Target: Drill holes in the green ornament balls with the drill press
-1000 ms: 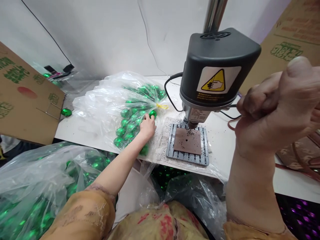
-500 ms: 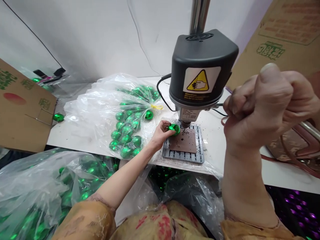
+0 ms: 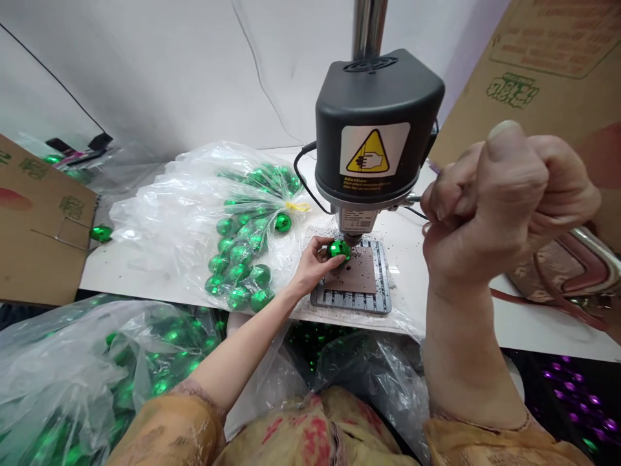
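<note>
Between the thumb and fingers of my left hand [image 3: 315,264] is a shiny green faceted ball [image 3: 338,250]. It is just beside the chuck [image 3: 353,239] of a small black drill press [image 3: 378,123], over the brown board [image 3: 356,277] on the slotted metal base [image 3: 383,301]. Whether the ball touches the chuck cannot be made out. My right hand [image 3: 504,200] is closed in a fist at the right of the machine, around the end of its metal lever [image 3: 413,200]. The fingers hide most of the grip. Dark shavings are scattered over the base.
A clear plastic bag of green balls [image 3: 242,259], tied with a yellow tie [image 3: 297,207], lies left of the press. Another bag [image 3: 136,362] of green balls hangs low at left. Cardboard boxes [image 3: 39,226] flank the table. A handbag [image 3: 567,272] sits at right, above purple balls [image 3: 577,395].
The green ball has turned in my left fingers, its dark hollow no longer showing and its faceted side towards me. My right fist keeps its hold. The whole view has shifted slightly.
</note>
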{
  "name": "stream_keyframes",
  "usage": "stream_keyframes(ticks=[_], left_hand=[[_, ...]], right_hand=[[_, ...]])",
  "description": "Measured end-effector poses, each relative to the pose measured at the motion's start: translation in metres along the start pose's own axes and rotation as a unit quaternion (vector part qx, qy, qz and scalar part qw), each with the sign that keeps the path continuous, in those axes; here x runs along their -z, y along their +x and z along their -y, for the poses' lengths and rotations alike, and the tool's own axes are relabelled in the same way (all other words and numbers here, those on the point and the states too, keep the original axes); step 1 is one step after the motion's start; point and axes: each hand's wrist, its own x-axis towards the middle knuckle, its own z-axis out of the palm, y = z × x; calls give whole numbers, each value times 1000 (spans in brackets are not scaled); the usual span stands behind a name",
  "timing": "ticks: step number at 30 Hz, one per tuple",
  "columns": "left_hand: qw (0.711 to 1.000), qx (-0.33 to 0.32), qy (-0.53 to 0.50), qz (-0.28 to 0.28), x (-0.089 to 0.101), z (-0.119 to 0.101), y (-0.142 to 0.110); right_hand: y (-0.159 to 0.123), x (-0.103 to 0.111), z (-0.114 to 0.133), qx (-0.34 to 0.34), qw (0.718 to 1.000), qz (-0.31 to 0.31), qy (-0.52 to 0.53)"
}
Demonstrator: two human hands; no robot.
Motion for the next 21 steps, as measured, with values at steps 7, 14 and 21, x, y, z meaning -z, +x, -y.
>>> stream_keyframes(ticks=[7,14,21], left_hand=[[999,-26,-4,45,-5,6,-2],[990,-97,50,84,-6,10,-8],[988,-95,98,75,-5,13,-14]], right_hand=[[-1,2,2,-12,1000,18,-1],[-1,4,2,-8,1000,29,3],[-2,0,3,-5,1000,22,-1]])
